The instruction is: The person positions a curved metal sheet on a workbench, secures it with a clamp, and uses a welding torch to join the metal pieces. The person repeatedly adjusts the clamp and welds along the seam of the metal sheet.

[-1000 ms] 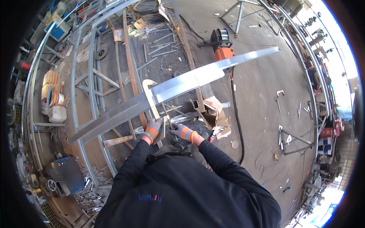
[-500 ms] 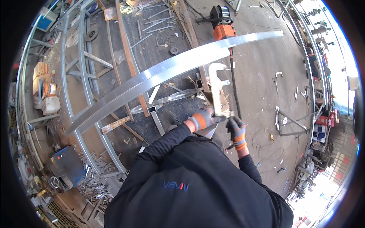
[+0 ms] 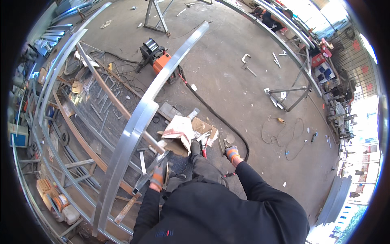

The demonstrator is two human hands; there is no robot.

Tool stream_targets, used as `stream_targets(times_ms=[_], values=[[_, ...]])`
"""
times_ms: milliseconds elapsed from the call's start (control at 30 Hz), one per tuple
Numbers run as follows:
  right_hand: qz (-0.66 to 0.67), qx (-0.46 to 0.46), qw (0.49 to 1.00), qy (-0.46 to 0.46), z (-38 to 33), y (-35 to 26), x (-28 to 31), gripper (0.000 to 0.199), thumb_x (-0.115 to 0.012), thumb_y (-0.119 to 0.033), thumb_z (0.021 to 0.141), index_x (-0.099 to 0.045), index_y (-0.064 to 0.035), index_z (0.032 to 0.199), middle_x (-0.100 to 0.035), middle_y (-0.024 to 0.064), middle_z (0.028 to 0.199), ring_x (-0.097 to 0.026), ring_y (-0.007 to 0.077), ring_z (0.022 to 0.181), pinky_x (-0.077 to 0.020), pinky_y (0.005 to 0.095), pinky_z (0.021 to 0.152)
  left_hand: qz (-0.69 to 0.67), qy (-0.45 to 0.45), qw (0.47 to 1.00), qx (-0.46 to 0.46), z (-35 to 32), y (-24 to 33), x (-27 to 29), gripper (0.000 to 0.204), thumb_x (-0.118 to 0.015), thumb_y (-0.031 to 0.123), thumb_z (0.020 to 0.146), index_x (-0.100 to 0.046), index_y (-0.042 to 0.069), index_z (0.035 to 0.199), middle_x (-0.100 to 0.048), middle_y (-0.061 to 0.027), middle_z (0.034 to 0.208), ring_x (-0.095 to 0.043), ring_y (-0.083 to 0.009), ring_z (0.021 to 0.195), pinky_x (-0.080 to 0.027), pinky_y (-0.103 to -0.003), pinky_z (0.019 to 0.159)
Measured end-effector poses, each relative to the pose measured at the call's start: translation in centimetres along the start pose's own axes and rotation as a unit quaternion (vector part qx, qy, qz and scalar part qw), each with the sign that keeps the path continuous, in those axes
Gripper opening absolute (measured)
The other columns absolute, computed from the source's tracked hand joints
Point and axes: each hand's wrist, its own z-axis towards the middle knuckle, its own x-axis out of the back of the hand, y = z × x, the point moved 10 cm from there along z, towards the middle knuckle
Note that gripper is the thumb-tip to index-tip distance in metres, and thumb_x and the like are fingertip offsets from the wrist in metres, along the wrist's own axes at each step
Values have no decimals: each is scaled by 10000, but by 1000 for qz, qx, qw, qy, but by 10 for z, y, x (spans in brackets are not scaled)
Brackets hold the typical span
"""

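My left hand [image 3: 158, 175], in a grey and orange work glove, is low beside a steel frame and near my leg. Its fingers are smeared, and whether it holds anything is unclear. My right hand [image 3: 232, 154], gloved alike, is out over the floor to the right with its fingers curled closed. A short thin grey piece [image 3: 222, 146] shows at its fingertips; I cannot make out its kind. A long shiny metal profile [image 3: 130, 134] crosses in front of me on the left. Between my hands lie an open cardboard box [image 3: 178, 132] and a red-handled tool [image 3: 204, 151].
An orange machine with a wire spool [image 3: 161, 63] stands ahead, and a thick black cable [image 3: 215, 114] curves toward me. Curved steel frames [image 3: 69, 158] fill the left. A clamp [image 3: 246, 61] lies on the floor; a triangular metal stand [image 3: 290, 99] is right. Another person [image 3: 276, 20] is far off.
My view has swung right. The large pale metal clamp that both hands were on is no longer plainly visible. My hands have moved apart, the left lower and the right out to the side.
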Motion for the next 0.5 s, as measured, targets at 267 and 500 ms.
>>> stream_targets(times_ms=[267, 500], values=[[-435, 329, 833, 93, 317, -161, 96, 265, -720, -266, 1015, -857, -182, 1226, -840, 128, 1254, -825, 310, 1046, -650, 456, 825, -78, 203, 971, 102, 3, -41, 37, 336, -616, 358, 1170, -764, 101, 1328, -788, -77, 974, -732, -214, 712, -590, -377, 586], [122, 489, 858, 95, 209, -418, 248, 367, -678, -232, 1074, -781, -62, 1384, -831, 221, 1231, -803, 405, 1069, -629, 447, 936, 574, 226, 697, -365, -17, 36, -25, 406, -559, 50, 1126, -701, 20, 1505, -752, -127, 1455, -708, -245, 1325, -537, -342, 1151]])
